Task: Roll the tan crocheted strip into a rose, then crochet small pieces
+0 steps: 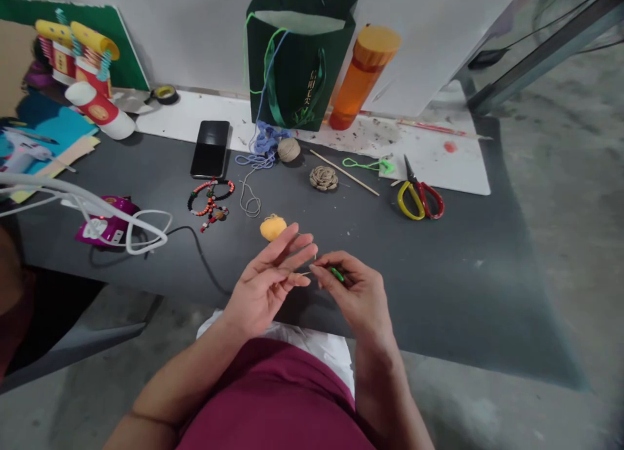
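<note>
Green piece (336, 274) sits pinched between the thumb and fingertips of the right grip (354, 295), with a thin pale shaft (312, 274) running from it toward the left grip (266, 282). The left grip is open, its fingers spread and slightly curled, holding nothing that shows, with its fingertips just beside the shaft. Both grips are above the bench (439, 294). Just beyond the left fingertips lies the yellow puff (273, 227), loose and held by neither grip. Beyond the puff sit a twine rose (323, 177) and a twine ball (288, 149); left of it lie a bead strand (210, 203) and white thread (249, 199); right of it, well apart, are the scissors (419, 196). Judging by how things lie, the rose and bead strand look finished, while the green piece is joined to nothing visible but the shaft, and nothing visibly hangs from the puff. The shaft is too thin to tell whether it is a needle or a pin.
</note>
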The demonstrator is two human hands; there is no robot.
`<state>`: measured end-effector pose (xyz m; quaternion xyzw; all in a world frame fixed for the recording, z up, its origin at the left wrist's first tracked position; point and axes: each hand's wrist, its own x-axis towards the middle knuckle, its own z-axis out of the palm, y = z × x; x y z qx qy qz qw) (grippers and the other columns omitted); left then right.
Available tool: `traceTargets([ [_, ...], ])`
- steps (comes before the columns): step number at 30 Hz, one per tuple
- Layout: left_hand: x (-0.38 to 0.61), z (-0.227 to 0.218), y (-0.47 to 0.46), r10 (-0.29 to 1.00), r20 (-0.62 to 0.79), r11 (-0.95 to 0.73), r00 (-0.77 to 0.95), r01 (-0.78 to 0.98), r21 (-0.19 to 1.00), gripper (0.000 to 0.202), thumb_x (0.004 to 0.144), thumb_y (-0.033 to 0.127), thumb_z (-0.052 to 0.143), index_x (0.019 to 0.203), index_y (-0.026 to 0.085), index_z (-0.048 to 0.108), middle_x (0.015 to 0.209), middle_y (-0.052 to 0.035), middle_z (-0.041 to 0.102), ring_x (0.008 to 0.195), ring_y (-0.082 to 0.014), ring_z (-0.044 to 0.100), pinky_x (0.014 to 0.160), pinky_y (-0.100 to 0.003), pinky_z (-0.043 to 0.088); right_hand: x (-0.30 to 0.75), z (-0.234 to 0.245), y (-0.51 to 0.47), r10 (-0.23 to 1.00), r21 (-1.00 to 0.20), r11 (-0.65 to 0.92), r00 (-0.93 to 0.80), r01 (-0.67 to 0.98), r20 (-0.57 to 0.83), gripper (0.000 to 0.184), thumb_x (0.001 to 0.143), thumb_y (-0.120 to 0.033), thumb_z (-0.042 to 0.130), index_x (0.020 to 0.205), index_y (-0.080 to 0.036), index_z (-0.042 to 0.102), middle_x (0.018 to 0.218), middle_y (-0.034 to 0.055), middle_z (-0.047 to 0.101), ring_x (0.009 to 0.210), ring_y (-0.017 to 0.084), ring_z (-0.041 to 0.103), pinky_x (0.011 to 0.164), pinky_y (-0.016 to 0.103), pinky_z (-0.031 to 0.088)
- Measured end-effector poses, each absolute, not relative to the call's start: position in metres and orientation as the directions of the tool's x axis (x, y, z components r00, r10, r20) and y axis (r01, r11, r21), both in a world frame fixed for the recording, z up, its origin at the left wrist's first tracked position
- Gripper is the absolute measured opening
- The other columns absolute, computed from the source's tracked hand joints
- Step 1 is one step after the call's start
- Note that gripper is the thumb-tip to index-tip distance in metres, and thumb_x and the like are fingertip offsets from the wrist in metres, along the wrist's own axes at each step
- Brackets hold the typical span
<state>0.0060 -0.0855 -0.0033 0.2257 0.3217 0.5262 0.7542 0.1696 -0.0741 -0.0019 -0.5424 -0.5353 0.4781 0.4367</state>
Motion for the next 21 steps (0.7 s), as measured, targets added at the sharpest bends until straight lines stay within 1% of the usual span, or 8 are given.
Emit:
traceTargets([
  [3,0.002,0.008,-0.077,0.864,-0.402,0.468,0.303,-0.778,0.419,0.066,0.084,-0.006,0.049,0.134,0.034,0.065,0.106,0.0018,0.077,0.09,-0.0037,0.072,0.067,-0.005,0.052,0.163,-0.005,-0.075,0.996,-0.988,-0.062,-0.051,0.142,-0.07,0.007,0.078,-0.028,0.071,0.076,-0.021,0.073,0.063,-0.0002,0.07,0.054,0.011,0.061,0.054,0.022,0.051],
  [6,0.002,0.014,-0.072,0.857,-0.445,0.416,0.26,-0.859,0.297,0.069,0.086,-0.008,0.04,0.136,0.035,0.062,0.091,0.004,0.074,0.073,0.0,0.068,0.071,-0.006,0.054,0.157,-0.008,-0.077,0.993,-0.989,-0.074,-0.082,0.126,-0.085,0.007,0.078,-0.027,0.07,0.077,-0.021,0.072,0.065,0.0007,0.071,0.054,0.011,0.06,0.054,0.022,0.051],
  [8,0.002,0.015,-0.07,0.877,-0.43,0.364,0.213,-0.879,0.308,0.063,0.088,-0.005,0.039,0.131,0.032,0.065,0.087,0.0039,0.072,0.069,-0.0006,0.067,0.076,-0.009,0.056,0.155,-0.01,-0.078,0.99,-0.99,-0.085,-0.098,0.117,-0.097,0.007,0.078,-0.027,0.069,0.077,-0.021,0.072,0.066,0.0006,0.071,0.053,0.011,0.06,0.054,0.022,0.05],
  [11,0.003,0.014,-0.069,0.942,-0.319,0.238,0.102,-0.875,0.423,0.048,0.086,0.001,0.047,0.12,0.026,0.07,0.08,0.0038,0.07,0.069,-0.004,0.068,0.083,-0.017,0.059,0.155,-0.01,-0.08,0.986,-0.988,-0.105,-0.117,0.113,-0.118,0.007,0.078,-0.027,0.069,0.078,-0.02,0.072,0.064,-0.0001,0.07,0.053,0.01,0.059,0.054,0.022,0.05],
  [14,0.002,0.013,-0.069,0.977,-0.206,0.151,0.05,-0.847,0.509,0.041,0.082,0.006,0.056,0.114,0.026,0.072,0.078,0.0042,0.07,0.068,-0.0067,0.068,0.09,-0.024,0.06,0.157,-0.009,-0.079,0.985,-0.985,-0.108,-0.118,0.135,-0.124,0.009,0.079,-0.028,0.069,0.077,-0.02,0.073,0.062,-0.0002,0.069,0.053,0.01,0.059,0.054,0.022,0.049],
  [16,0.0,0.013,-0.068,0.973,-0.213,0.187,0.087,-0.84,0.509,0.041,0.081,0.008,0.059,0.115,0.027,0.071,0.079,0.0042,0.069,0.067,-0.0068,0.066,0.084,-0.024,0.059,0.159,-0.01,-0.077,0.988,-0.982,-0.099,-0.102,0.161,-0.116,0.01,0.08,-0.029,0.069,0.077,-0.02,0.073,0.061,-0.0004,0.068,0.053,0.011,0.059,0.053,0.022,0.049],
  [18,-0.002,0.012,-0.067,0.957,-0.252,0.254,0.142,-0.831,0.495,0.039,0.081,0.011,0.059,0.115,0.026,0.071,0.077,0.0039,0.067,0.062,-0.0066,0.061,0.069,-0.021,0.056,0.16,-0.012,-0.076,0.992,-0.979,-0.084,-0.072,0.188,-0.099,0.011,0.08,-0.03,0.069,0.077,-0.02,0.073,0.061,-0.0003,0.068,0.054,0.012,0.06,0.053,0.022,0.049],
  [21,-0.005,0.007,-0.069,0.939,-0.26,0.334,0.224,-0.773,0.539,0.024,0.083,0.021,0.059,0.104,0.022,0.071,0.059,0.0054,0.053,0.048,-0.0071,0.045,0.052,-0.021,0.043,0.163,-0.017,-0.075,0.998,-0.973,-0.059,-0.013,0.221,-0.064,0.011,0.082,-0.03,0.069,0.079,-0.021,0.074,0.063,0.0,0.069,0.057,0.012,0.061,0.055,0.023,0.049],
])
